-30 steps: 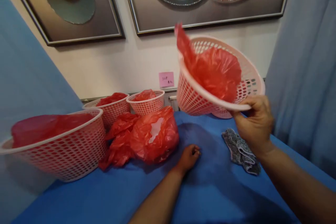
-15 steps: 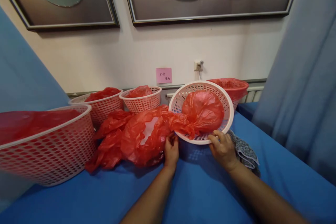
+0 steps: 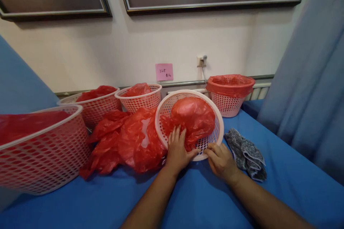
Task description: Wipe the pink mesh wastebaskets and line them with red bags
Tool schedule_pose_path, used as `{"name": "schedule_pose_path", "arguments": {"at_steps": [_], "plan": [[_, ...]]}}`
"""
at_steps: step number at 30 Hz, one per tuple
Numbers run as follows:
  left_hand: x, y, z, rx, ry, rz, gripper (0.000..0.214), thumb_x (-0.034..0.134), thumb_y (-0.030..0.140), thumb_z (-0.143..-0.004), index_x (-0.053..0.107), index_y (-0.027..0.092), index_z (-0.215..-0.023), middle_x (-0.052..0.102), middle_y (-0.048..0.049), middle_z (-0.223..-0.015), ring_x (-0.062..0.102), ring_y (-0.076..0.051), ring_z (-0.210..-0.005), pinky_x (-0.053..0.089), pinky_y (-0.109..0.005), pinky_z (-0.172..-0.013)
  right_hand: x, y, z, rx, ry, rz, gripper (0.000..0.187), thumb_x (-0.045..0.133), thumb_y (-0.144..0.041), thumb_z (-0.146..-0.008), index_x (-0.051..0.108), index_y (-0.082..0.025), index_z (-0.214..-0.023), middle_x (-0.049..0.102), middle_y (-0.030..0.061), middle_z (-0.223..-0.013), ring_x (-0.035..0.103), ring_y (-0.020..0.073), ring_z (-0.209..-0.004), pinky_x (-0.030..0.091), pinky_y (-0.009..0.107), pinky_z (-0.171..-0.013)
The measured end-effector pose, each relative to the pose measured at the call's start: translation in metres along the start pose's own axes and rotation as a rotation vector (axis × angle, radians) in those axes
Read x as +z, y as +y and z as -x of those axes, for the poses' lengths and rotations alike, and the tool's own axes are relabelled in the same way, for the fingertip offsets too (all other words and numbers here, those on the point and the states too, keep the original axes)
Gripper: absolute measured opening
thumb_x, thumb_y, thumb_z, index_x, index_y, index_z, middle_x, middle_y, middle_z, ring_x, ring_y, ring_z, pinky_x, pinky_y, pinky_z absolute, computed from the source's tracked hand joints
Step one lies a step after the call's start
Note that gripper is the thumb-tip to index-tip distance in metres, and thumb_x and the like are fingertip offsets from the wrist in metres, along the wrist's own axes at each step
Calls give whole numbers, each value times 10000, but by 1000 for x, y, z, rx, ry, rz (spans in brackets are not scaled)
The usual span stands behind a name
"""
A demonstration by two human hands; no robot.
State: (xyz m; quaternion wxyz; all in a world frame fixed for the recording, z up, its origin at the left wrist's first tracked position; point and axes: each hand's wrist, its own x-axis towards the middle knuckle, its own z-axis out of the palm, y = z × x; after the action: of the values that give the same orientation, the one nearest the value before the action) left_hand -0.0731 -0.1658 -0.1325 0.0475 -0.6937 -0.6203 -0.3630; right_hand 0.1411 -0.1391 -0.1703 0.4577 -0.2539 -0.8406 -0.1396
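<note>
On the blue tabletop (image 3: 193, 200), front and centre, the tilted basket (image 3: 220, 125) leans with its mouth toward the person, a red bag (image 3: 195, 114) bunched inside it. Left hand (image 3: 177, 155): fingers apart, their tips against the bag, thumb out along the near rim. Right hand (image 3: 221, 161): fingertips pinched together on the same rim, just right of the left thumb.

Handling, in my judgement: the right hand's pinch should hold the rim steady so that the basket does not roll, while the left works with flat fingers rather than nails, as the film looks thin and likely to tear or snag in the mesh.

Count. Baskets: five, namely the tilted one, the large near-left basket (image 3: 61, 157), the back-left basket (image 3: 102, 109), the back-middle basket (image 3: 142, 103) and the back-right basket (image 3: 227, 105). Red plastic shows in all five; at back right it is folded over the rim. Loose red heap (image 3: 129, 143), left of the tilted basket: one pile, number of bags not tellable. Grey cloth (image 3: 245, 154): one bundle, pieces uncertain. Pink note (image 3: 164, 72) on the wall: one.
</note>
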Motion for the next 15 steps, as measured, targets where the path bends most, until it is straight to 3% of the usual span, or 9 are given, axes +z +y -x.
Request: {"name": "schedule_pose_path", "arguments": {"at_steps": [1,3,6,10,12,15], "plan": [[0,0,-3,-103,-77,42,825,858,399,-691,531,146,-1405,420,-228,-1592,321,-437,-1508,221,-617,-1232,1,-1,0,-8,-1,-4,222,494,-109,-937,686,-177,-1023,675,99,-1023,567,207,-818,483,354,-749],[1,-2,-8,-275,-167,166,612,827,259,-679,632,126,-1244,569,-243,-1452,434,-440,-1434,252,-605,-1212,1,-3,1,-10,-26,-23,234,489,-88,-912,685,-173,-1009,680,103,-1017,588,208,-823,504,347,-746],[4,-4,-12,-388,-190,335,255,703,138,-729,685,153,-983,743,-187,-1112,631,-387,-1216,368,-570,-1137,0,-8,3,61,-88,-75,318,475,-53,-853,676,-151,-1080,683,131,-1083,652,212,-905,562,335,-803],[7,2,-9,-457,-142,591,233,574,220,-856,630,160,-1074,761,-125,-1080,730,-269,-1014,557,-419,-944,-1,-20,6,227,-134,-140,439,477,-114,-889,582,-124,-1315,655,169,-1296,692,227,-1096,597,338,-912],[4,8,-6,-484,-137,722,278,501,278,-922,593,151,-1152,766,-118,-1093,757,-233,-926,600,-370,-842,-1,-25,6,301,-149,-141,481,471,-177,-939,509,-133,-1417,625,174,-1381,703,239,-1115,614,350,-895],[-7,15,-3,-630,-156,1186,248,561,272,-920,617,151,-1130,792,-89,-1007,772,-205,-796,618,-346,-785,-2,-27,2,441,-237,-67,581,473,-230,-961,389,-174,-1534,543,175,-1498,741,256,-1022,638,362,-773]]}}
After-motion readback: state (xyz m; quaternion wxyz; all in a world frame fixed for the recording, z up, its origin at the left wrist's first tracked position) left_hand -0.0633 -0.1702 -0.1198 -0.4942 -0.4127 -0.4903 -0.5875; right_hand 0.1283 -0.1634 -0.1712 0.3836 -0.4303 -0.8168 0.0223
